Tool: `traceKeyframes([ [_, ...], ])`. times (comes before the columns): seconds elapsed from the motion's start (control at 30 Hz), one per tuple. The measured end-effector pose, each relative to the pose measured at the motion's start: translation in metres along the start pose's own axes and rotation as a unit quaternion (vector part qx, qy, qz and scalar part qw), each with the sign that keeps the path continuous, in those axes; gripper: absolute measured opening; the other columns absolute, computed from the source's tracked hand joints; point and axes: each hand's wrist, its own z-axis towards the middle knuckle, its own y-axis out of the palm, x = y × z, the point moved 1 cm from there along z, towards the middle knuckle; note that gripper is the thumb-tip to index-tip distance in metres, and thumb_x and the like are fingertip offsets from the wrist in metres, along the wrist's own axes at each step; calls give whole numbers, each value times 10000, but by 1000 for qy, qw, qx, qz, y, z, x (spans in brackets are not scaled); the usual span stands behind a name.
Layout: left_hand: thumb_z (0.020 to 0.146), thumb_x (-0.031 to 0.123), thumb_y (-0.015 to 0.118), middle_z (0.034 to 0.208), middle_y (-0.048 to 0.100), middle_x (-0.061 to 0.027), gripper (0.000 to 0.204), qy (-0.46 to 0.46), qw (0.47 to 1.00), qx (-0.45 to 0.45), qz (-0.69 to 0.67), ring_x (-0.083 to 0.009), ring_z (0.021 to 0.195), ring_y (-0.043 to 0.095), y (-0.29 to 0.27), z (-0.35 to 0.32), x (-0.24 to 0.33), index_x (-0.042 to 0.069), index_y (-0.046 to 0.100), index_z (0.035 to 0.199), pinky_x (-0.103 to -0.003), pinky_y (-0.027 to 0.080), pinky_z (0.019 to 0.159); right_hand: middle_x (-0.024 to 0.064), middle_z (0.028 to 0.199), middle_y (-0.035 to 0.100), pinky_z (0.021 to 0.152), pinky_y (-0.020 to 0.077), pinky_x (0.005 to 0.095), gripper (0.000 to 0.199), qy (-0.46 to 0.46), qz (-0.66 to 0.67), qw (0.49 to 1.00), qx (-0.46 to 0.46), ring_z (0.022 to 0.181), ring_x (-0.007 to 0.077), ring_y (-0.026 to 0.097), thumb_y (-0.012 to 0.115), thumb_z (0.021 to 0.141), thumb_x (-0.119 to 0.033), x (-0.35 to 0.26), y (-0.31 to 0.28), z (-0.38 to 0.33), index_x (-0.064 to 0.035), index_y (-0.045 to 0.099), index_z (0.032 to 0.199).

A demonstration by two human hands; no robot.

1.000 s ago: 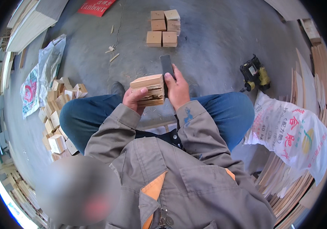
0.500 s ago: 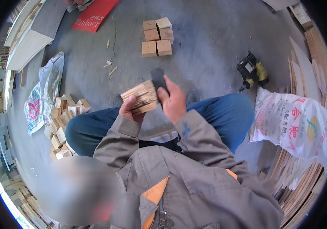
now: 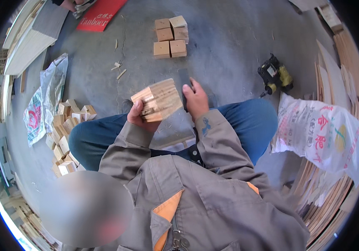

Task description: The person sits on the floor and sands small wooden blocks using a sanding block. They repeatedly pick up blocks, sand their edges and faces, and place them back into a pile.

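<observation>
My left hand [image 3: 139, 117] is closed around the lower left of a layered wooden block [image 3: 162, 99], thumb on its near side. The block is tilted above the floor between my knees, with rough, streaky grain facing up. In my right hand [image 3: 196, 101] is a dark grey flat bar [image 3: 183, 79], held upright by fingers and thumb. The bar stands just right of the block, with a narrow gap between them. My right palm hides part of the bar.
Several small wooden blocks [image 3: 170, 48] stand grouped ahead on the concrete floor. More blocks [image 3: 64, 138] lie heaped beside my left knee. A black and yellow-green power tool [image 3: 273, 75] lies right, near a white sack [image 3: 317, 134] on stacked boards. Another person's hand [image 3: 69, 5] shows at far left.
My right hand and the dark bar have moved right, off the wooden block's edge. The block has turned in my left hand, showing more of its broad face.
</observation>
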Motion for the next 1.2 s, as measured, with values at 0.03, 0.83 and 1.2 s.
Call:
traceKeyframes([
  [0.03, 869, 512, 762, 1492, 554, -155, 836, -5, 1000, -9, -21, -351, 1361, 546, 4, 3, 1, 82, 462, 1520, -563, 447, 1127, 188, 1299, 660, 1004, 512, 372, 545, 10, 60, 998, 2, 1127, 278, 657, 608, 1040, -211, -3, -4, 2, 29, 467, 1509],
  [0.83, 981, 714, 475, 1492, 578, -122, 773, -110, 984, 132, 51, -389, 1320, 568, -37, 7, 6, 160, 487, 1519, -690, 360, 1072, 126, 1403, 596, 1067, 455, 301, 497, -56, 98, 986, -123, 1240, 167, 575, 600, 1053, -140, -48, 10, -34, 21, 480, 1507],
  [1.2, 959, 388, 703, 1418, 574, -111, 743, 9, 960, 260, 103, -333, 1187, 651, -47, 15, 2, 231, 315, 1573, -560, 601, 886, 177, 1409, 592, 1077, 459, 349, 537, -17, 125, 989, -83, 1252, 233, 587, 635, 1032, -166, -53, 14, -39, 45, 468, 1497],
])
